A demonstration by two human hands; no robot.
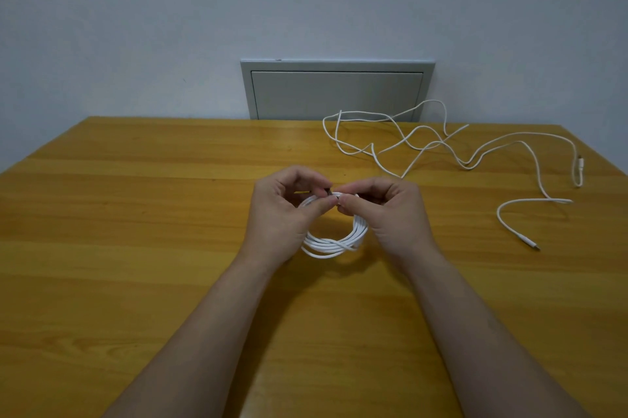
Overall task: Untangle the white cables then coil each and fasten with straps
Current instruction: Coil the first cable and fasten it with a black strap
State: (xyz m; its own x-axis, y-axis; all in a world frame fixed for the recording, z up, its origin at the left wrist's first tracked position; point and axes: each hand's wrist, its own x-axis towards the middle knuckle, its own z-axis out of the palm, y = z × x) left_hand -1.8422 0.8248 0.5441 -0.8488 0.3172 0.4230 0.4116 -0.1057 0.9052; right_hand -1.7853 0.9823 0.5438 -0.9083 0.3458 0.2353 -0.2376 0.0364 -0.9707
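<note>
1. Head view looks down on a yellow-brown wooden table, with both hands meeting near its middle.
2. One coiled white cable is wound into several round loops and sits between the two hands.
3. The left hand has its fingers curled, and its thumb and forefinger pinch the top of the coil.
4. The right hand is curled too and pinches the same top spot, its thumb tip almost touching the left thumb tip.
5. A small dark piece shows at the pinch, too small to tell what it is.
6. Whether the coil's lower edge rests on the wood or hangs just above it cannot be told.
7. A loose white cable sprawls over the far right of the table, well apart from the hands, its loops crossing one another.
8. One plug of that cable lies toward the near right.
9. A grey panel is set in the pale wall behind the table.
</note>
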